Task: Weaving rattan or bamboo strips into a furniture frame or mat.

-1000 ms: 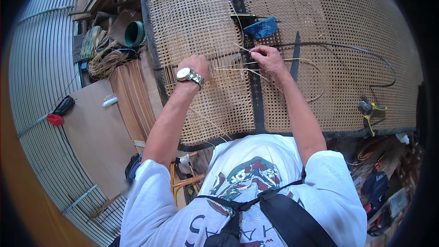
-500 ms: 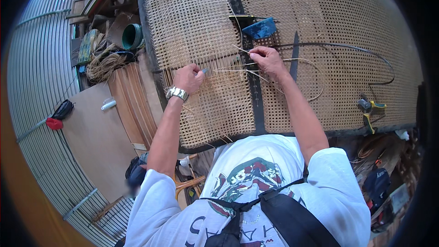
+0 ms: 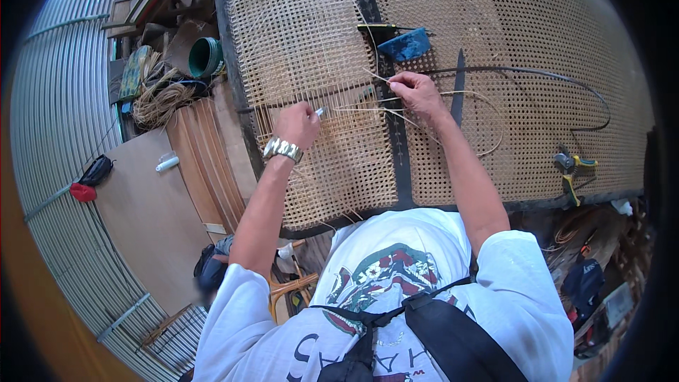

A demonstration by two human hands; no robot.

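Note:
A woven cane panel (image 3: 332, 177) in a dark frame lies in front of me. My left hand (image 3: 297, 126), with a metal watch on its wrist, is closed low over the weave. A short pale, flat-looking piece (image 3: 320, 112) sticks out past its fingertips; the rest is hidden in the fist, and its kind is unclear. My right hand (image 3: 419, 93) pinches a thin cane strand (image 3: 378, 76) above the dark middle bar (image 3: 397, 148). Looser lengths of strand cross the bar below it and loop to the right over the second panel.
On the right panel lie a dark flat blade (image 3: 458, 88), a blue block (image 3: 404, 44), a bent dark rod (image 3: 537, 68) and yellow-green handled pruning shears (image 3: 568, 163). Coiled cane (image 3: 163, 102), a green bucket (image 3: 205, 56) and wooden boards (image 3: 198, 148) stand at the left.
My left hand has shifted slightly right and turned, so the pale piece at its fingertips catches more light. The right hand keeps its pinch on the strand, nearly still.

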